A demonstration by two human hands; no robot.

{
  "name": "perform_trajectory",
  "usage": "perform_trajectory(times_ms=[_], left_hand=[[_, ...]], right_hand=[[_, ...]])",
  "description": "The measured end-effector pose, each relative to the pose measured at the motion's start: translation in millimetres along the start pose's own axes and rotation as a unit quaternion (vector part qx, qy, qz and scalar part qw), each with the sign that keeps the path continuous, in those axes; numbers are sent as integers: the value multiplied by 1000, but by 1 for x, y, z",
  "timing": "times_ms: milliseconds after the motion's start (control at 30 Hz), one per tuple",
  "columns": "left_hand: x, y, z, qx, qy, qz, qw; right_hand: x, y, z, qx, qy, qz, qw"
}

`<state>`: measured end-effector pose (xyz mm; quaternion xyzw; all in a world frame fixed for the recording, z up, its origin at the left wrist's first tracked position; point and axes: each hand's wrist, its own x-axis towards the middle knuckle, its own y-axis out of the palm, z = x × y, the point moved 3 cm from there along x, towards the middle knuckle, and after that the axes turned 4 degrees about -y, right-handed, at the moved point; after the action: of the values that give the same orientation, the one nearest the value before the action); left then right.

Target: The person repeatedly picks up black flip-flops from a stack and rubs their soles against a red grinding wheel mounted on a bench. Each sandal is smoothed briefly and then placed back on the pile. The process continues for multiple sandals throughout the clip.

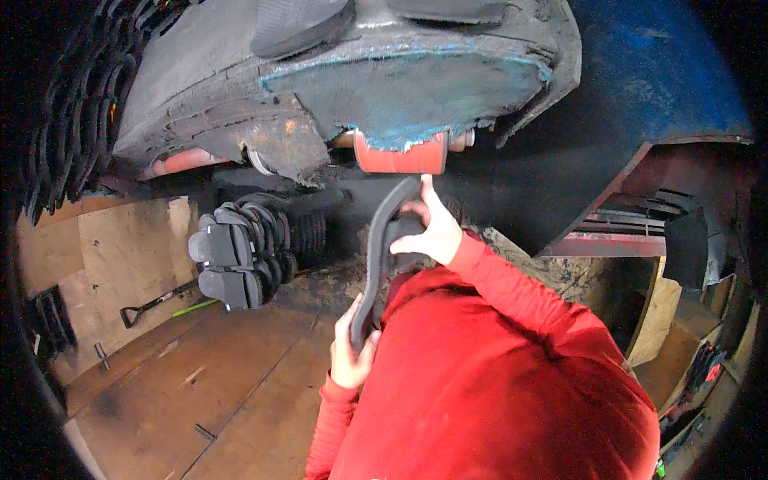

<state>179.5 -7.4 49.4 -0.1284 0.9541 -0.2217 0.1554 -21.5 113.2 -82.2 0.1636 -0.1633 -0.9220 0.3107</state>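
Observation:
A dark grey sandal sole [374,248], turned on its edge and curved along its length, is held between my hands. My left hand [352,346] is closed round its lower end, thumb on one side and fingers on the other. Near the upper end, my right hand [436,228] grips it, with one finger stretched up towards a red abrasive roller [400,158]. The sole's upper tip is just below that roller; whether they touch I cannot tell. A ragged dusty cloth flap [408,92] with blue-green edges hangs over the roller's top.
Two dark soles [302,28] lie on the dusty machine top [200,72]. Stacked grey sandals [232,248] stand at left above the wooden floor [240,384]. More dark soles [80,104] hang at far left. A blue panel [664,72] and wooden shelving [680,320] are at right.

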Motion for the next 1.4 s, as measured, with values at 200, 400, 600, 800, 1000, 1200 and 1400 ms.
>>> perform_trajectory(times_ms=[200,400,600,800,1000,1200,1400], left_hand=[[133,43,26,-199,7,34,979],[160,35,-17,-4,-11,-58,998],[198,47,-39,99,-21,-5,995],[173,58,7,-31,18,-71,997],[164,58,17,-239,6,-54,970],[190,55,-11,174,-10,-67,982],[167,50,-16,72,-1,-120,990]], right_hand=[[-6,7,-3,-145,-22,92,985],[-9,10,15,-89,-6,61,994],[5,-2,11,32,37,0,999],[1,-13,21,-203,28,50,977],[-19,14,28,-441,-216,16,871],[-2,8,26,-261,-36,22,964],[-8,11,36,-305,-135,49,941]])
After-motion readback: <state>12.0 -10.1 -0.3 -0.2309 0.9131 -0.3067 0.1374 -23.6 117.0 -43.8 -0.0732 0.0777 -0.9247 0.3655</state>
